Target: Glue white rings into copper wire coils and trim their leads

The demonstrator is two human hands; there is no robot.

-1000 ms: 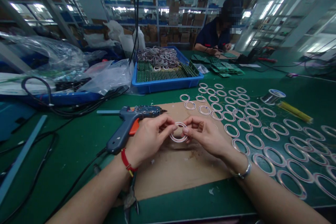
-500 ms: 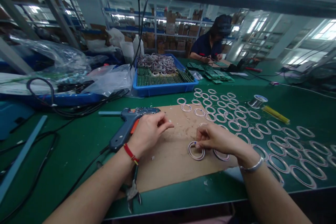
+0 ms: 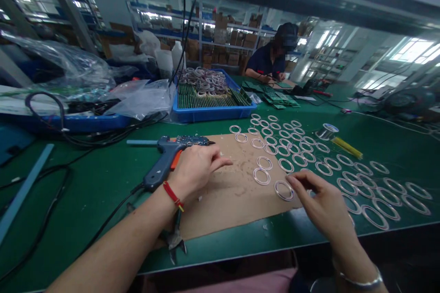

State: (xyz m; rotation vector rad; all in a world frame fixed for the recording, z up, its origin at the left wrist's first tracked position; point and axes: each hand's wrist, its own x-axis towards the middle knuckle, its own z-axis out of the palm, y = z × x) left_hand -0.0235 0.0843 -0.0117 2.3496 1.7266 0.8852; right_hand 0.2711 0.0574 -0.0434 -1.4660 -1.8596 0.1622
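My left hand [image 3: 197, 167] hovers over a cardboard sheet [image 3: 223, 210], just beside the nozzle of a blue hot glue gun [image 3: 161, 162]. Its fingers are curled and closed; anything inside them is hidden. My right hand [image 3: 321, 201] has thumb and forefinger pinched together at the upper right edge of a thin wire ring coil [image 3: 283, 191] by the cardboard's right side. Two more ring coils, one nearer [image 3: 261, 176] and one farther [image 3: 264, 163], lie between my hands. Side cutters [image 3: 175, 240] lie below my left wrist, jaws toward the table edge.
Many ring coils [image 3: 374, 217] spread across the green table to the right. Behind them are a solder wire spool [image 3: 327, 131] and a yellow tube [image 3: 347, 147]. A blue tray [image 3: 216, 113] holds circuit boards and coils. A co-worker [image 3: 270, 57] sits at the back.
My right hand has let go of one ring coil on the cardboard and moved right to another. My left hand has barely moved. The view has shifted slightly.
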